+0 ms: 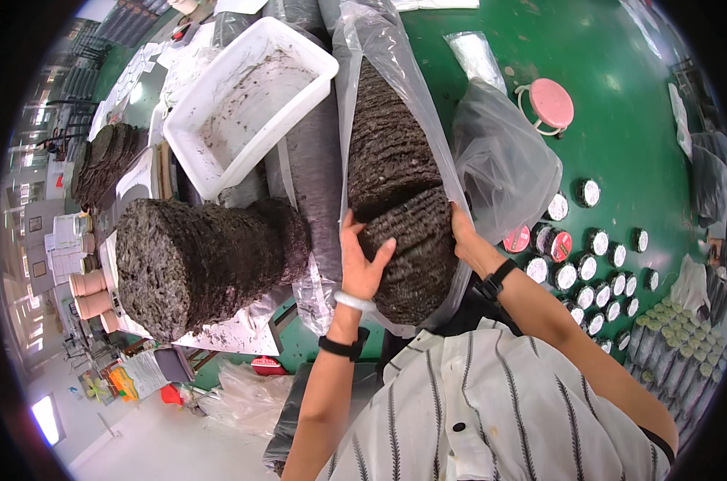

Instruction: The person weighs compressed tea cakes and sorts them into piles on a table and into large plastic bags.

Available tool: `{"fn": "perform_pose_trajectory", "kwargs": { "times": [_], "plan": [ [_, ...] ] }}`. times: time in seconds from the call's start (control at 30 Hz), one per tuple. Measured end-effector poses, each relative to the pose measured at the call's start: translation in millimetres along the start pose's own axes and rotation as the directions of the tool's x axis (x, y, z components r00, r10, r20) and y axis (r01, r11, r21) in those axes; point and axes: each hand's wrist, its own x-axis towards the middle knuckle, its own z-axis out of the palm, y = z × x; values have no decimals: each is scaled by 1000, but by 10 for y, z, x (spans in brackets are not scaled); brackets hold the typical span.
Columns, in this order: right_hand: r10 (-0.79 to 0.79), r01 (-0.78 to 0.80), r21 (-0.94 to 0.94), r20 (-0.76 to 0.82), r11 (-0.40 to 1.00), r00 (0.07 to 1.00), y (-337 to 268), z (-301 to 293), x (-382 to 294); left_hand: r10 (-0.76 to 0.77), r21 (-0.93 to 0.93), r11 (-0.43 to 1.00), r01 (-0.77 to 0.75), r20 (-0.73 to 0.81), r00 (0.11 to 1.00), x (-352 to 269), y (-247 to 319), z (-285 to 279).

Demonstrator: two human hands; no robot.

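A long stack of dark, round dried sheets, perhaps seaweed (411, 252), lies inside a clear plastic bag (426, 111) in front of me. My left hand (363, 258) is on the near part of the stack at its left side, thumb spread over the sheets. On the opposite side, my right hand (462, 231) presses the stack and the bag's edge, its fingertips partly hidden. Between them the near part is grasped, and a gap divides it from the far part. Another tall stack of dark sheets (213, 264) rests on the white table to the left.
A white plastic tub (249, 108) with dark crumbs stands at the upper left, beside filled bags (312, 162). More dark sheets (108, 159) lie farther left. On the green floor to the right are a crumpled plastic bag (502, 162), a pink stool (551, 103) and several round packages (586, 267).
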Motion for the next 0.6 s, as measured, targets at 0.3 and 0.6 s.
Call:
{"fn": "perform_pose_trajectory", "kwargs": {
  "times": [0.3, 0.6],
  "plan": [
    [-56, 51, -255, -13, 965, 998, -55, 177, -375, 244, 205, 928, -311, 297, 923, -299, 392, -567],
    [-108, 146, -255, 159, 956, 981, 62, -436, 319, 337, 144, 894, -425, 411, 847, 89, 531, -629]
  ]
}}
